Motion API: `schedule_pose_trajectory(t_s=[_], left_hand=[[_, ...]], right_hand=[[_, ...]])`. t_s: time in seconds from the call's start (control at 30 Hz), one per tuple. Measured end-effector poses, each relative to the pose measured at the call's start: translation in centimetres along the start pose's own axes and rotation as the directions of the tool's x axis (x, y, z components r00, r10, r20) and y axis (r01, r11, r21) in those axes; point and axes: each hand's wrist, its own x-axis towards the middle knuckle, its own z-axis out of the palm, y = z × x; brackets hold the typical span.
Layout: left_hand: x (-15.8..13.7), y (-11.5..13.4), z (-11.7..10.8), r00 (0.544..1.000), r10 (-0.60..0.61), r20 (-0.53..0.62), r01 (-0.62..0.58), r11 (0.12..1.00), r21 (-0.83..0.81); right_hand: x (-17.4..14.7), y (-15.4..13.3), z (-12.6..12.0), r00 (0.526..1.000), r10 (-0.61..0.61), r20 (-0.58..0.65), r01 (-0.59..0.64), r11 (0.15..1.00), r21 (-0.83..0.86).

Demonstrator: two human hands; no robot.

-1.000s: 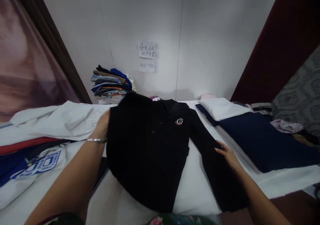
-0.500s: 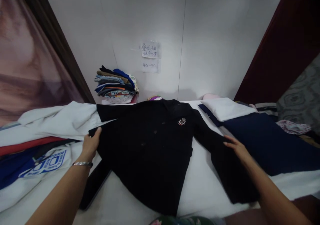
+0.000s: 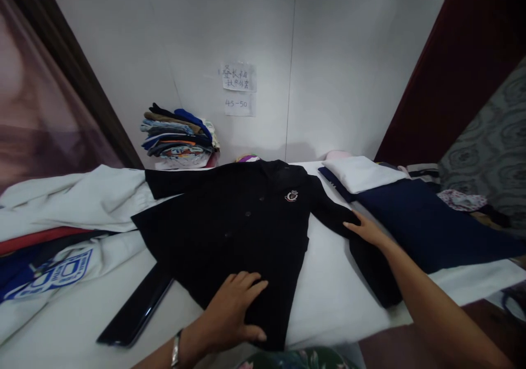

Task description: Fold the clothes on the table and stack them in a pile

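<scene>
A black jacket (image 3: 230,254) with buttons and a chest crest lies spread on a white surface, front side up. My left hand (image 3: 236,311) is over its lower front near the hem, fingers spread, holding nothing. My right hand (image 3: 370,232) has the upper part of the right-side sleeve (image 3: 337,215) between thumb and fingers. Below that grip the sleeve bends toward me, its cuff near the front edge. The other sleeve stretches out to the far left. A glossy black flat object (image 3: 135,309) sticks out from beneath the jacket's left edge.
Left of the jacket lie white garments (image 3: 102,194) and a blue-and-white printed one (image 3: 61,273). A stack of folded clothes (image 3: 181,139) stands at the back wall. Rightward are a white folded item (image 3: 364,173) and navy cloth (image 3: 406,221). Paper notes (image 3: 239,87) hang on the wall.
My left hand has let go of the jacket's left corner and moved right and nearer to the hem. My right hand has shifted left with the sleeve, and its cuff has drawn in.
</scene>
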Motion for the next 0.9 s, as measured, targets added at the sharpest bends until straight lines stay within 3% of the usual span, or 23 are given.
schedule_pose_trajectory(t_s=[0.1, 0.17, 0.27, 0.37, 0.47, 0.57, 0.63, 0.73, 0.8, 0.9], left_hand=[[1.0, 1.7, 0.5, 0.999, -0.003, 0.044, 0.001, 0.998, 0.057], [2.1, 1.9, 0.1, 0.996, -0.014, 0.088, 0.004, 0.993, 0.115], [3.8, 2.1, -0.8, 0.99, -0.024, 0.141, 0.005, 0.992, 0.128], [5.6, 3.7, -2.1, 0.992, 0.004, 0.124, -0.004, 1.0, 0.0], [8.6, 7.4, -2.7, 0.993, 0.088, 0.075, -0.082, 0.994, -0.075], [12.4, 11.9, -0.8, 0.992, 0.098, 0.077, -0.091, 0.991, -0.1], [14.4, 14.1, 1.6, 0.99, 0.087, 0.11, -0.077, 0.993, -0.087], [15.7, 15.3, 4.5, 0.975, 0.108, 0.192, -0.096, 0.993, -0.073], [15.7, 14.3, 4.5, 0.965, 0.182, 0.188, -0.152, 0.975, -0.162], [15.3, 10.3, 1.1, 0.978, 0.196, 0.067, -0.169, 0.942, -0.29]], right_hand=[[0.1, 0.2, 0.5, 0.995, 0.053, 0.087, -0.057, 0.997, 0.043], [0.7, 0.3, 0.4, 0.992, 0.101, 0.076, -0.105, 0.993, 0.055], [2.4, -0.1, -0.6, 0.991, 0.135, -0.014, -0.133, 0.983, 0.124], [5.3, -1.8, -2.4, 0.981, 0.134, -0.14, -0.108, 0.978, 0.178], [8.8, -4.3, -4.3, 0.937, 0.027, -0.348, 0.021, 0.991, 0.133], [11.2, -6.0, -5.3, 0.861, -0.165, -0.481, 0.114, 0.984, -0.134], [11.5, -6.2, -5.2, 0.878, -0.277, -0.391, 0.103, 0.906, -0.411], [9.8, -5.4, -3.8, 0.894, -0.421, -0.156, 0.18, 0.654, -0.734], [7.6, -4.7, -2.1, 0.835, -0.548, -0.039, 0.319, 0.542, -0.777], [3.2, -3.4, 1.2, 0.712, -0.69, 0.13, 0.606, 0.509, -0.612]])
